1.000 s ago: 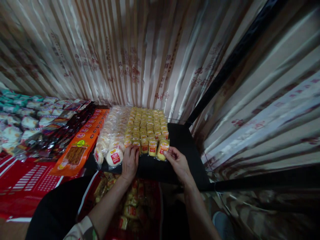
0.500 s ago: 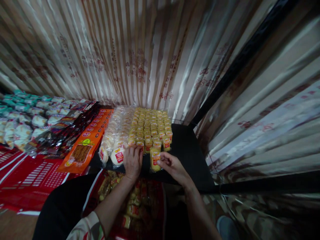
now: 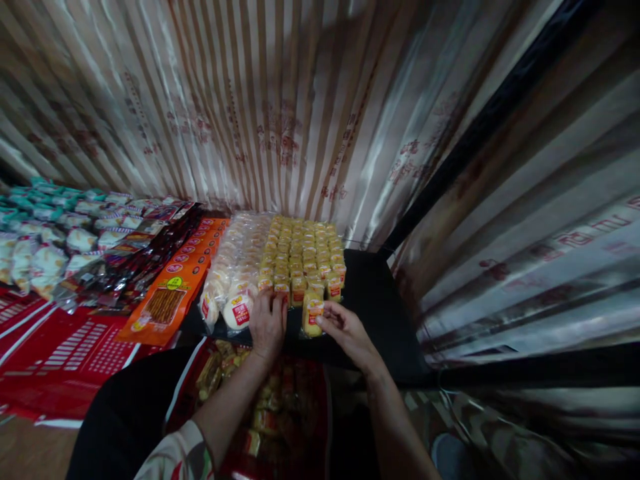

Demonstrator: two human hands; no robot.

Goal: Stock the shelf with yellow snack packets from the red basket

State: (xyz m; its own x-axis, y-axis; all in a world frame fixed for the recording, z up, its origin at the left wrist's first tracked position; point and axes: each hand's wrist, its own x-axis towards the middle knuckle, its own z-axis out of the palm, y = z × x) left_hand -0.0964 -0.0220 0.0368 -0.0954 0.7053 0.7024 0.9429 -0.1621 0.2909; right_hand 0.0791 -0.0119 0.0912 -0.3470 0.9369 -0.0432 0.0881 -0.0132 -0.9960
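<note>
The right hand [image 3: 349, 333] pinches one edge of a yellow packet [image 3: 311, 320] just in front of the yellow rows [image 3: 303, 250] on the black shelf [image 3: 373, 300]; that one-sided grip could let it topple (the left hand [image 3: 269, 327] touches the rows' front, its grip I cannot tell)

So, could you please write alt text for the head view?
The right hand holds a wrapped yellow cake before rows of matching cakes; the left hand is at their front. Round white cakes and an orange snack packet lie farther left.
</note>
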